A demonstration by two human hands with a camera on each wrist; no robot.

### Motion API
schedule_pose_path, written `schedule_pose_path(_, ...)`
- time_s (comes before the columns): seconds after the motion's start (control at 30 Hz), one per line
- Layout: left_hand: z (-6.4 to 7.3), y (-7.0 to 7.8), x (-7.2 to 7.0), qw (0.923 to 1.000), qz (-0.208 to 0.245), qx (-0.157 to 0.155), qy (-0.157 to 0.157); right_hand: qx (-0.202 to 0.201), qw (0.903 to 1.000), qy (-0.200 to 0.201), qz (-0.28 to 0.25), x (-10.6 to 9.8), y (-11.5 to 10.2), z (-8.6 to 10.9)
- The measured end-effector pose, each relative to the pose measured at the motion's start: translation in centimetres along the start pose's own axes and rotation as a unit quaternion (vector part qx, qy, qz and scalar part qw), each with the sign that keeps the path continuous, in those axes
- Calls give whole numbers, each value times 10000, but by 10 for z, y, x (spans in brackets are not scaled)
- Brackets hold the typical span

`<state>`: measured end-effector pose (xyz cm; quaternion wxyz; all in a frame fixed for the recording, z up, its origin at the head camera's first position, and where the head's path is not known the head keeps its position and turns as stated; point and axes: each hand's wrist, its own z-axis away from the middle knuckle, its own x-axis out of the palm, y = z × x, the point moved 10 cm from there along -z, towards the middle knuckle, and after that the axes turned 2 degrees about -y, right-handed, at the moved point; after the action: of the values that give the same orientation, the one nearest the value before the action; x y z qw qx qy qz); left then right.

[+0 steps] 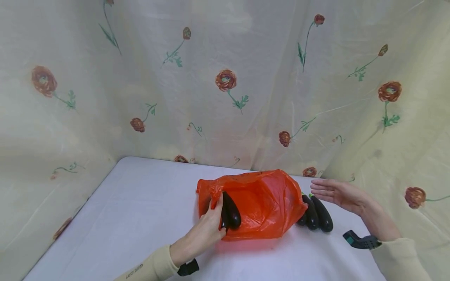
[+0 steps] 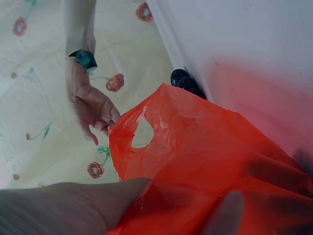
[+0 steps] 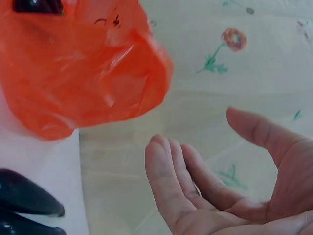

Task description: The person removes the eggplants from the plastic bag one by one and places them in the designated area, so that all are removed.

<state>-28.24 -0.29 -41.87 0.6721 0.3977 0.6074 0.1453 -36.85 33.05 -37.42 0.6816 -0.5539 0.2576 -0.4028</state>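
A red plastic bag (image 1: 261, 203) lies on the table with its mouth spread toward me. My left hand (image 1: 207, 230) grips the bag's left edge. Dark eggplants (image 1: 233, 212) show in the bag's opening, right beside the left fingers; whether those fingers touch them I cannot tell. In the left wrist view the bag (image 2: 195, 147) covers much of that hand, and its handle hole shows. My right hand (image 1: 339, 194) is raised with straight fingers, apart from the bag and holding nothing. Several more eggplants (image 1: 321, 214) lie side by side on the table just below it, partly behind the bag.
The white table (image 1: 151, 195) reaches back to a hanging curtain (image 1: 263, 97) with printed red flowers. The curtain also closes in the left and right sides. A dark wrist strap (image 1: 362, 240) sits on the right forearm.
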Motion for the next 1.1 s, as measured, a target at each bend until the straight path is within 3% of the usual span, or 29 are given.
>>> schedule_pose_path(0.13, 0, 0, 0, 10000, 6, 38, 10, -77, 9993, -217, 282, 12, -8, 1)
schedule_pose_path(0.57, 1, 2, -1, 9999, 45, 101, 51, 145, 9950, -145, 982, 39, -20, -2)
schedule_pose_path(0.87, 1, 1, 0, 9998, 129, 135, 13, -113, 9909, -832, 1048, 74, -34, -18)
schedule_pose_path(1.1, 1, 2, 0, 9999, 92, 127, 37, -144, 9878, -789, 1337, 98, -41, -32)
